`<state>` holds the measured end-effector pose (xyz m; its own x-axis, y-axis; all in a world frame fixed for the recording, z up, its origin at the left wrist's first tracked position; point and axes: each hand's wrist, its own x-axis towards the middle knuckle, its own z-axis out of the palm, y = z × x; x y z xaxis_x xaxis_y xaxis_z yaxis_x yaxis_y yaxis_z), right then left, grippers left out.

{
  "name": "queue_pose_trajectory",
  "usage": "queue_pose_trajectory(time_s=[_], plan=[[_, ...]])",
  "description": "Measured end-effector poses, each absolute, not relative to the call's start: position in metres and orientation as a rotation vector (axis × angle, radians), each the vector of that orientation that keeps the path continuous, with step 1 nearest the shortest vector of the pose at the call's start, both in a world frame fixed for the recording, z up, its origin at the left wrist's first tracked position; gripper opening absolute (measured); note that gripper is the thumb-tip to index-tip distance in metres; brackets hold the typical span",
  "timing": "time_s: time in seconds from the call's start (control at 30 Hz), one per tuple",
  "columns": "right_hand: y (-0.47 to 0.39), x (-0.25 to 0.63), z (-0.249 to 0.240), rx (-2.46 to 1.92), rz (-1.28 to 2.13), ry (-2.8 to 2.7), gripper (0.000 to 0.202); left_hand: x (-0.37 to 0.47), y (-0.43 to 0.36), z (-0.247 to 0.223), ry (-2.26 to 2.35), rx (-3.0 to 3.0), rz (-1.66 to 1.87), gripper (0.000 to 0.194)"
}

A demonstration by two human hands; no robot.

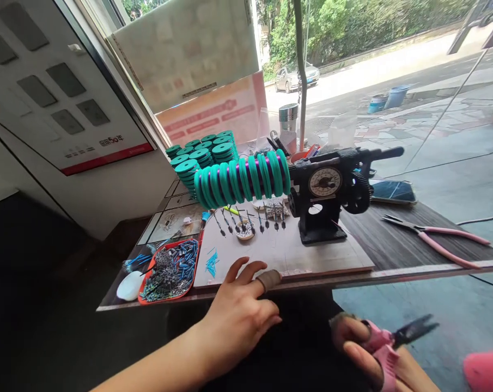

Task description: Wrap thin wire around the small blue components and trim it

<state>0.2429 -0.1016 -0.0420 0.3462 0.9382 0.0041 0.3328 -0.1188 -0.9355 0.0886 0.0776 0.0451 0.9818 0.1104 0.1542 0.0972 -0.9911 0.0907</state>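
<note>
My left hand (242, 307) rests at the front edge of a pale board (287, 261), fingers apart and holding nothing. Tape wraps one of its fingers. Low at the right, my right hand (354, 348) grips small scissors (418, 330) by their pink handles, dark blades pointing right. On the board stands a black hand-cranked winder (323, 212) with a round dial. Green ring-shaped spools (242, 179) sit in a row on its purple shaft. Below them hang several small dark pieces (266, 223). Short blue tubes (212, 263) lie near my left fingertips.
An orange-red tray (198, 256) of small metal parts stands at the left, beside a white lump (130, 286). Pink-handled pliers (438, 235) and a phone (393, 191) lie at the right. Stacked green spools (205, 152) and a small bowl of beads (245, 231) are behind.
</note>
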Motion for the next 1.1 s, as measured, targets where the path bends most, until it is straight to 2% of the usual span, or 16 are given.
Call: queue_pose_trajectory(time_s=[0.07,0.3,0.47,0.6,0.73,0.9,1.1], plan=[[-0.098,0.245,-0.040,-1.664,0.729,-1.125,0.030,0.100,0.069,0.043,0.240,2.981,0.320,0.013],[-0.087,0.245,-0.034,-1.675,0.568,-0.901,0.025,0.121,0.059,0.038,0.324,2.886,0.438,0.014],[-0.083,0.246,-0.034,-1.627,0.513,-0.910,0.023,0.133,0.051,0.044,0.400,2.774,0.182,0.010],[-0.084,0.252,-0.037,-1.575,0.547,-0.924,0.026,0.147,0.040,0.045,0.399,2.498,0.045,0.025],[-0.085,0.259,-0.033,-1.629,0.503,-0.970,0.026,0.158,0.037,0.044,0.434,2.399,0.089,0.029],[-0.085,0.267,-0.027,-1.725,0.373,-1.131,0.023,0.164,0.037,0.034,0.449,2.429,0.204,0.011],[-0.086,0.270,-0.031,-1.898,0.272,-1.261,0.027,0.165,0.038,0.020,0.323,2.670,0.483,0.014]])
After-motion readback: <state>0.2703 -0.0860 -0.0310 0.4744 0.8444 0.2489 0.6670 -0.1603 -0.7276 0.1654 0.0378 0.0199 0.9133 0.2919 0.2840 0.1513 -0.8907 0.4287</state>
